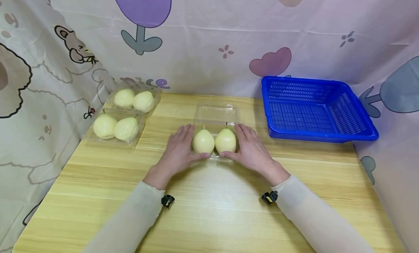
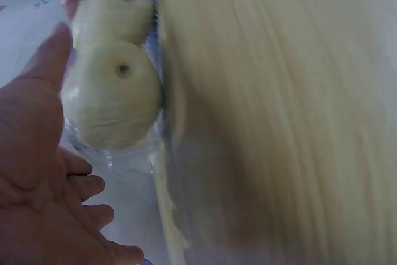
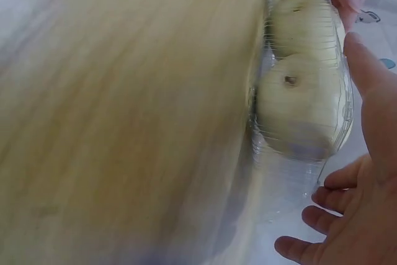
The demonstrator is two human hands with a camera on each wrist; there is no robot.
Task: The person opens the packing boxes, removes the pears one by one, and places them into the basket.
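Note:
Two pale yellow pears, the left pear [image 1: 203, 142] and the right pear [image 1: 226, 141], sit side by side with stems up in a clear plastic box. The box's hinged lid [image 1: 217, 114] is raised and lies back, away from me. On the box's left side is my left hand [image 1: 176, 149], fingers extended and thumb along the front edge. Mirroring it, my right hand [image 1: 256, 151] lies along the right side, its thumb also at the front edge. In both wrist views the thumbs reach over the pears' box [image 3: 301, 100] while the other fingers spread loosely beside it.
At the back left, two clear boxes each hold two pears, a nearer box [image 1: 134, 142] and a farther box [image 1: 157, 98]. A blue plastic basket [image 1: 322, 137] stands at the back right. A printed cloth [image 1: 203, 63] hangs behind the wooden table [image 1: 212, 216].

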